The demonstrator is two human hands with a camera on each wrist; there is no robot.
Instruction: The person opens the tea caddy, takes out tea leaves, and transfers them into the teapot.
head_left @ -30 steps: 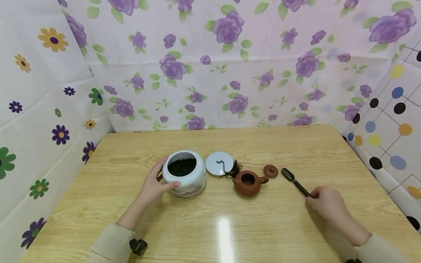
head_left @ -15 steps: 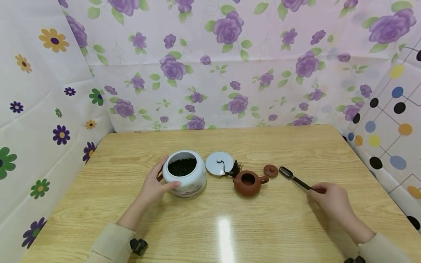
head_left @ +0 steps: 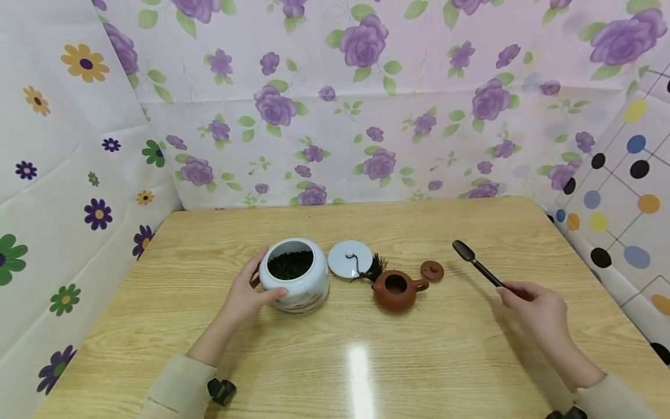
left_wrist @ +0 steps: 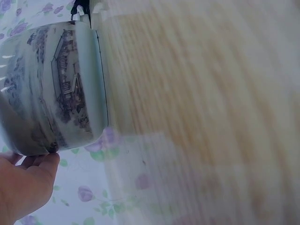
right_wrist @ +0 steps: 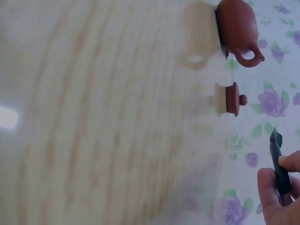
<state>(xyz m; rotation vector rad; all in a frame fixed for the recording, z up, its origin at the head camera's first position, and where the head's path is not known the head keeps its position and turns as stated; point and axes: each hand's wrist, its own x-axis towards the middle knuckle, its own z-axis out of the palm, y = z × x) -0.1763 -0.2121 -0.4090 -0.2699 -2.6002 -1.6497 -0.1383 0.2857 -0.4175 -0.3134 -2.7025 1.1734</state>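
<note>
My left hand (head_left: 246, 302) grips a white porcelain jar (head_left: 309, 291) at the left, its thumb near the rim and the other fingers round the far side. Dark loose tea leaves (head_left: 290, 266) fill the lower part of the open jar. A painted building scene shows on the jar's wall (left_wrist: 70, 79) in the left wrist view. At the right, my right hand (head_left: 541, 314) pinches the handle of a black tea scoop (head_left: 484, 270), raised above the table with its bowl pointing away to the upper left. Nothing shows in the scoop's bowl.
A brown clay teapot (head_left: 395, 298) stands uncovered mid-table, handle to the right. Its small lid (head_left: 432, 270) lies behind the handle. The jar's white lid (head_left: 342, 265) lies between jar and teapot, with a dark tassel (head_left: 378, 266) on a cord. Flowered cloth (head_left: 314, 116) hangs behind the table.
My right hand has lifted the tea scoop off the tabletop, moving slightly up and to the right. My left hand and the jar have stayed put.
</note>
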